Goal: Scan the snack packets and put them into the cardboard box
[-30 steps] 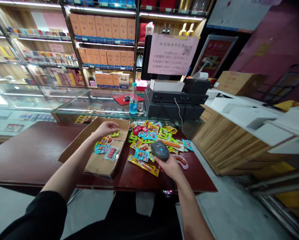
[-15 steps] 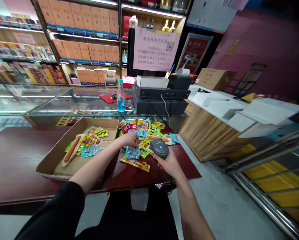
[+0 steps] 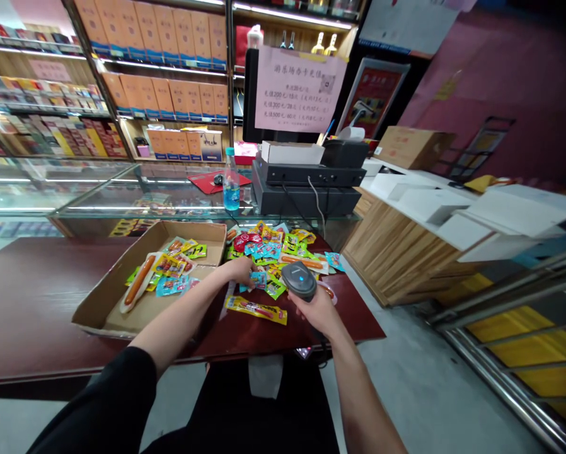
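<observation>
My left hand [image 3: 240,271] is at the near left edge of the snack pile, fingers closed on the left end of a blue snack packet [image 3: 258,280]. The fingertips are partly hidden. My right hand [image 3: 317,310] grips a dark grey handheld barcode scanner [image 3: 299,280], its rounded head pointing away over the pile. Around them lie green packets [image 3: 275,288], a red packet [image 3: 248,241] and a long wrapped sausage [image 3: 304,261]. Nearer to me rests a long yellow snack packet [image 3: 256,309].
Left of the pile stands an open cardboard tray [image 3: 104,315] with a wrapped sausage [image 3: 140,282] and several packets. Behind are a glass counter [image 3: 164,189], a bottle with blue liquid [image 3: 231,183] and a monitor with a paper sign [image 3: 298,94]. The table's right edge is near my right hand.
My left hand has drawn back slightly left and toward me, from over the pile to the blue packet, which has shifted a little away. The scanner has moved slightly left.
</observation>
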### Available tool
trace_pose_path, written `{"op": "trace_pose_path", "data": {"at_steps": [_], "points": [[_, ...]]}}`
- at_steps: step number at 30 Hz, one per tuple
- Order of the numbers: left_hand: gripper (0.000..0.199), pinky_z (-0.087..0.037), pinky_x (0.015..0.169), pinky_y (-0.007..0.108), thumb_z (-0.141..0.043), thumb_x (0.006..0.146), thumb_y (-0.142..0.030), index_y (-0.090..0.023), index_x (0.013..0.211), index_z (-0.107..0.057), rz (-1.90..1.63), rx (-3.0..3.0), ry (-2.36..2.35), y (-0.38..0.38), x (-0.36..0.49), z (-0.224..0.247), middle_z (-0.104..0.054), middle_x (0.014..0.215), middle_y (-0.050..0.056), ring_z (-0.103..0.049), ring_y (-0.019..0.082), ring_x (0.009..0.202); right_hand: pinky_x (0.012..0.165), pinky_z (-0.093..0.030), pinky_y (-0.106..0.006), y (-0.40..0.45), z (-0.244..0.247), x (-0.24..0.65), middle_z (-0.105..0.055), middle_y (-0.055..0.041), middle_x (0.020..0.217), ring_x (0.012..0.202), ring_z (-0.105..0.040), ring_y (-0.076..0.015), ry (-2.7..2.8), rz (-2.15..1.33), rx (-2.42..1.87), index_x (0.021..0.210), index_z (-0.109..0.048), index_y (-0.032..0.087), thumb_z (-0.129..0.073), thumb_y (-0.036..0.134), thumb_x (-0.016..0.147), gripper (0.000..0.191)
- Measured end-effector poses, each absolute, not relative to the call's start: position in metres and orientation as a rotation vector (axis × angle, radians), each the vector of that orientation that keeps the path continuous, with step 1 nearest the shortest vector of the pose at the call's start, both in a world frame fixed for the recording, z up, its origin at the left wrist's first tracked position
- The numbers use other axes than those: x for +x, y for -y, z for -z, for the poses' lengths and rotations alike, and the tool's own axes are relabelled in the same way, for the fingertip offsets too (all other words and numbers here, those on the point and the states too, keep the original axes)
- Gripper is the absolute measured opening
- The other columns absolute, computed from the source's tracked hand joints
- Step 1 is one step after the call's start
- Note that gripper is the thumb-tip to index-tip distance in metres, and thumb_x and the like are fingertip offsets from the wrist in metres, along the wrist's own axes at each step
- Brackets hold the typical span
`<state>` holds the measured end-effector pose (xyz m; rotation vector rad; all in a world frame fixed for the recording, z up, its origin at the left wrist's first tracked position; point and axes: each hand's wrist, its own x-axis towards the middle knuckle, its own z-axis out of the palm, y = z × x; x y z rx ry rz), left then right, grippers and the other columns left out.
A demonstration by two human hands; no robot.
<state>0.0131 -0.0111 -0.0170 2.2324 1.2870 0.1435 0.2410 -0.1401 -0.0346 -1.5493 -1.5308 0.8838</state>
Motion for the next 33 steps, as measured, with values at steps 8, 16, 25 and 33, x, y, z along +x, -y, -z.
{"op": "trace_pose_path", "data": {"at_steps": [8,16,25,33], "points": [[0.041,-0.031,0.052,0.021,-0.070,0.064,-0.056,-0.016,0.059,-0.060,-0.401,2.043,-1.143,0.014,0.015,0.005,-0.049,0.053,-0.005,-0.044,0.010,0.054,0.047,-0.046,-0.026,0.143,0.045,0.237,-0.063,0.0014,0.057,0.046,-0.062,-0.0180,1.533,-0.884,-1.552,0.087,-0.056,0.020,-0.065,0.042,0.077,0.025],[0.040,-0.033,0.052,0.019,-0.069,0.064,-0.053,-0.015,0.065,-0.058,-0.474,2.004,-1.040,0.009,0.017,0.015,-0.047,0.057,-0.006,-0.043,0.009,0.056,0.049,-0.047,-0.026,0.145,0.044,0.236,-0.065,-0.0001,0.059,0.049,-0.063,-0.0179,1.562,-0.852,-1.569,0.087,-0.059,0.019,-0.064,0.039,0.078,0.023],[0.049,-0.040,0.055,0.021,-0.080,0.051,-0.044,-0.016,0.088,-0.063,-0.573,1.925,-1.126,0.013,0.018,0.011,-0.051,0.060,-0.006,-0.049,0.010,0.058,0.051,-0.050,-0.028,0.147,0.041,0.232,-0.068,-0.0028,0.062,0.053,-0.065,-0.0205,1.542,-0.886,-1.538,0.087,-0.064,0.017,-0.066,0.039,0.076,0.024],[0.048,-0.038,0.057,0.021,-0.077,0.055,-0.041,-0.015,0.092,-0.062,-0.494,1.936,-1.146,0.015,0.018,0.008,-0.053,0.067,-0.005,-0.051,0.011,0.061,0.060,-0.054,-0.031,0.150,0.038,0.231,-0.071,-0.0056,0.067,0.072,-0.070,-0.0264,1.584,-0.786,-1.541,0.097,-0.069,0.017,-0.067,0.039,0.074,0.032]]}}
